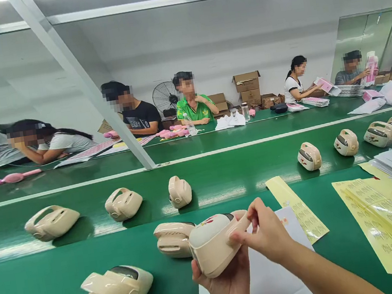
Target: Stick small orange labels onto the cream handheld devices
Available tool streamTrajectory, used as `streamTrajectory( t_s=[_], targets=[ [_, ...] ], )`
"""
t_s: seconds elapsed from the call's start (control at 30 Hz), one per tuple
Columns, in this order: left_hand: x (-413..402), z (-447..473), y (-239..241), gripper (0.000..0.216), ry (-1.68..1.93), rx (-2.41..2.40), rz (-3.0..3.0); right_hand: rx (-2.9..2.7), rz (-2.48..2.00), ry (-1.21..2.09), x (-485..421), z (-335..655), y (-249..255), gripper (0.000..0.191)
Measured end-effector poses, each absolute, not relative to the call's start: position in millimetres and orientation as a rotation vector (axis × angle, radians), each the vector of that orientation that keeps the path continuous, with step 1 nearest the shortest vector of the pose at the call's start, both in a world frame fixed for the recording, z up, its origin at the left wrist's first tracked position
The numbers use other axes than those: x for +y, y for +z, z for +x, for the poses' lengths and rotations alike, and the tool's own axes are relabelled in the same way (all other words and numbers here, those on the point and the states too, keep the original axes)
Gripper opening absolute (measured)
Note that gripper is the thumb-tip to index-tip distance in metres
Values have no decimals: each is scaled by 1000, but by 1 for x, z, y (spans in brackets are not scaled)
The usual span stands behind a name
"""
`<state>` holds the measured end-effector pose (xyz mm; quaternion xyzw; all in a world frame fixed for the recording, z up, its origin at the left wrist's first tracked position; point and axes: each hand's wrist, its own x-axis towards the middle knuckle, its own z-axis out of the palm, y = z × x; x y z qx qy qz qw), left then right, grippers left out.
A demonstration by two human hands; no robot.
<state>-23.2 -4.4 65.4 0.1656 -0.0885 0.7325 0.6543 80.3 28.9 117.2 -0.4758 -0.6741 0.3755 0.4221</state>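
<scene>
Lower centre of frame: left hand (226, 280) cups a cream device (210, 245) from below; right hand (268, 234) pinches its handle above the green belt (222, 177).

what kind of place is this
Most likely a factory assembly or packing line. A long green conveyor belt carries many identical cream plastic gadgets, yellow label sheets lie alongside, and other workers sit along the far side.
</scene>
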Motion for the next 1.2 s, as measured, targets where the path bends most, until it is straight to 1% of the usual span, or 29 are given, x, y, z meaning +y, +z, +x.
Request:
streamTrajectory(
  t_s=[0.07,0.17,0.23,0.4,0.47,0.63,0.73,0.77,0.8,0.87,0.93,1.0,1.07,1.13,1.2],
  targets=[
    [-5,-22,64,46,1614,-257,383,-1627,-1199,1137,36,84,116,43],
    [-6,-22,63,46,1578,-287,409,-1556,-1068,1355,44,87,112,41],
    [-7,-22,63,45,1595,-257,448,-1534,-1014,1419,45,87,110,42],
    [-9,-22,65,44,1667,-115,496,-1580,-1070,1242,36,84,110,53],
    [-9,-21,64,46,1684,-98,489,-1611,-1103,1221,35,84,112,55],
    [-8,-29,51,47,1676,23,482,-1742,-1168,1354,49,101,120,43],
    [-14,-44,45,46,1702,225,605,-1689,-1182,1228,58,125,132,36],
    [-17,-50,46,48,1703,324,725,-1662,-1128,1191,59,132,136,36],
    [-20,-55,47,55,1688,451,880,-1649,-1049,1200,59,138,141,37],
    [-25,-63,54,82,1630,721,1294,-1662,-876,1360,54,142,149,38],
    [-27,-68,63,99,1506,901,1685,-1690,-761,1585,45,139,154,33],
    [-26,-69,71,102,1374,934,1911,-1729,-735,1722,36,132,156,25],
    [-24,-67,77,99,1288,898,1957,-1777,-776,1734,30,125,156,20],
    [-23,-65,80,96,1267,861,1926,-1810,-826,1720,25,122,155,20],
    [-23,-63,82,98,1263,833,1874,-1842,-836,1721,23,121,153,22]
  ],
)
